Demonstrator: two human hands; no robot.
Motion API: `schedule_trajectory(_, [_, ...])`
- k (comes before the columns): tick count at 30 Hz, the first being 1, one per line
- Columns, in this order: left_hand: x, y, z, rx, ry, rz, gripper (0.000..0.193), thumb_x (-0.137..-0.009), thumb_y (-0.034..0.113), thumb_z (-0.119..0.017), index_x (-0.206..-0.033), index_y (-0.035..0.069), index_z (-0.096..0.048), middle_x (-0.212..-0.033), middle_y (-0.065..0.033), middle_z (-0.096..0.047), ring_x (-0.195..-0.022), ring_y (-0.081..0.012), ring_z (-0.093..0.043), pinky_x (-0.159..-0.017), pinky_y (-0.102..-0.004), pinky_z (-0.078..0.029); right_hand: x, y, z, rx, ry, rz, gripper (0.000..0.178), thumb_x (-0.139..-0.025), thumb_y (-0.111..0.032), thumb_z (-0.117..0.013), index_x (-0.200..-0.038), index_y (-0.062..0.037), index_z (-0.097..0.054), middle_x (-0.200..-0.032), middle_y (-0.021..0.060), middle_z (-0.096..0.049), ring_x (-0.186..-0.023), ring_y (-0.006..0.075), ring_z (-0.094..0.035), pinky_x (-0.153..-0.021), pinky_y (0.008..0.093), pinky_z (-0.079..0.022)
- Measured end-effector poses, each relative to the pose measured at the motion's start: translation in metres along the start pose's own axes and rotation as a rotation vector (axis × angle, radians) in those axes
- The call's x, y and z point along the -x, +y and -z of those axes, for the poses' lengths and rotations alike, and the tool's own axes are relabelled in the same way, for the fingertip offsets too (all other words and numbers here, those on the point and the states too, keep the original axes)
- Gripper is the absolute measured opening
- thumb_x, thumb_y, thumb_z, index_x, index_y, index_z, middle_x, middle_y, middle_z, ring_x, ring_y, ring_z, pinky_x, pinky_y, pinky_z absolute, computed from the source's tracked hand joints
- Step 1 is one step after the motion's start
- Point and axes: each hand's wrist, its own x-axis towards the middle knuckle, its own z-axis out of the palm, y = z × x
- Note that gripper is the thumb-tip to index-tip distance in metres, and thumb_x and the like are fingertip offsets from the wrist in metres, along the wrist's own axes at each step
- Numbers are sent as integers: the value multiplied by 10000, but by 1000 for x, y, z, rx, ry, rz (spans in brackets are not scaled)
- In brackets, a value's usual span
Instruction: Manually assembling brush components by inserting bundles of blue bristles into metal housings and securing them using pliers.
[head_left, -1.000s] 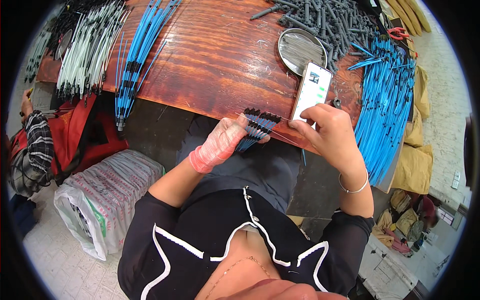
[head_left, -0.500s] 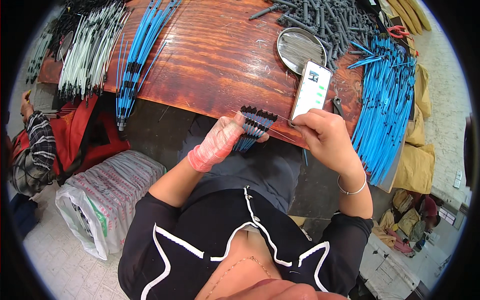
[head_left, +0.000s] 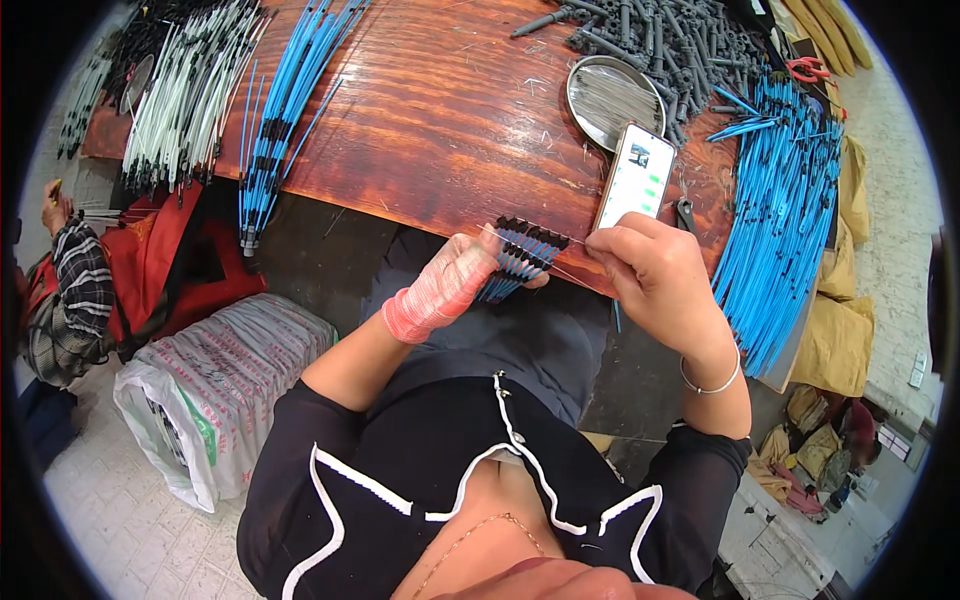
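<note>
Glossy red-brown wood covers a worktable (head_left: 420, 130) in a pale-floored workroom, with a person in a white-trimmed black top (head_left: 440, 430) at its near edge. Above the lap, just off that edge, a fan of blue rods with black ends (head_left: 528, 250) rests in the bandaged left hand (head_left: 450, 285), thumb and fingers closed around it. Beside it, the right hand (head_left: 648, 268), a bracelet (head_left: 712, 388) at its wrist, has thumb and fingertips pinched together on what appears to be a thin wire (head_left: 578, 241) running from the fan. Just beyond the right hand, a lit phone (head_left: 636, 175) leans against a round dish (head_left: 570, 98) of fine, straight pieces. Blue rods (head_left: 775, 240) lie massed to the right; another blue bundle (head_left: 272, 140) and white rods (head_left: 190, 90) spread across the left. Farthest back, dark grey fittings (head_left: 665, 45) are heaped along the table.
</note>
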Motion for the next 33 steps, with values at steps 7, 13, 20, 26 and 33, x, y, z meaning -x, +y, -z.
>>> schedule_trajectory(7, [0, 2, -3, 63, 9, -7, 731, -965, 582, -241, -1031, -37, -623, -917, -106, -676, -860, -186, -619, -846, -325, -462, -4, -8, 0, 266, 25, 99, 156, -730, 22, -637, -866, -53, -632, -713, 88, -567, -620, 256, -585, -541, 355, -464])
schedule_trajectory(13, [-1, -2, 2, 124, -25, 44, 727, -973, 563, -239, -1101, -57, -598, -966, -134, -680, -896, -209, -638, -866, -333, -475, -6, -1, -2, 266, 106, 167, 186, -715, 33, -647, -882, -46, -622, -715, 77, -565, -619, 256, -583, -536, 348, -462])
schedule_trajectory(20, [0, -4, 3, 130, -32, 22, 735, -970, 568, -238, -1120, -59, -589, -977, -141, -679, -908, -212, -640, -873, -334, -475, -4, 0, -8, 205, 145, 195, 197, -700, 48, -661, -877, -23, -612, -706, 80, -559, -609, 256, -577, -527, 341, -458])
schedule_trajectory(26, [0, 1, -2, 156, -14, 76, 727, -972, 563, -241, -1143, -56, -584, -1004, -138, -675, -937, -212, -634, -890, -331, -466, -1, -6, -8, 143, 118, 144, 164, -722, 32, -674, -866, -15, -611, -695, 90, -551, -568, 245, -567, -498, 331, -440])
schedule_trajectory(33, [1, 1, -3, 101, -14, 53, 723, -965, 569, -271, -1114, -53, -608, -1022, -130, -675, -967, -219, -631, -911, -340, -457, -1, 1, 5, 20, 18, -18, 136, -741, 4, -686, -857, -14, -618, -702, 90, -554, -543, 219, -552, -490, 309, -432])
